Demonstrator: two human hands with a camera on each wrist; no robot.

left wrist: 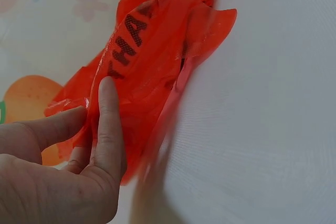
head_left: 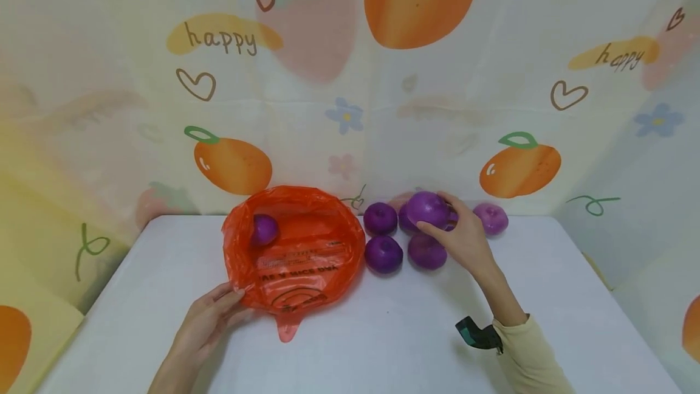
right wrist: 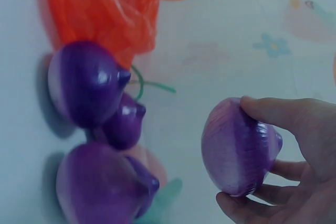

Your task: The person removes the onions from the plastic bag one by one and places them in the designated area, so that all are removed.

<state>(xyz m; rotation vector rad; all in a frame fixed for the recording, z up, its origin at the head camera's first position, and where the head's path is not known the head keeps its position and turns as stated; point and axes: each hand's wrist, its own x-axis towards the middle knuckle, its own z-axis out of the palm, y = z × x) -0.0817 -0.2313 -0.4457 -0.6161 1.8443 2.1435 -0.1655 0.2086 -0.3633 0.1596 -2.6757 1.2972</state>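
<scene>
1. Purple onions are going into our orange plastic bag (head_left: 295, 260) on the counter (head_left: 383, 333): one onion in the bag (head_left: 265, 229) so far.
2. Our right hand (head_left: 465, 239) curls its fingers (right wrist: 273, 111) around a lifted onion (head_left: 428, 208).
3. Our left hand (head_left: 210, 318) pinches the bag's rim.
4. Left on the counter: five loose onions (head_left: 384, 254), as far as we can count; seven in all.

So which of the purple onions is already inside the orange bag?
The lone purple onion lying in the orange bag, at its far left. The other onions sit in a cluster on the table to the bag's right, and one is held in the right hand.
</scene>
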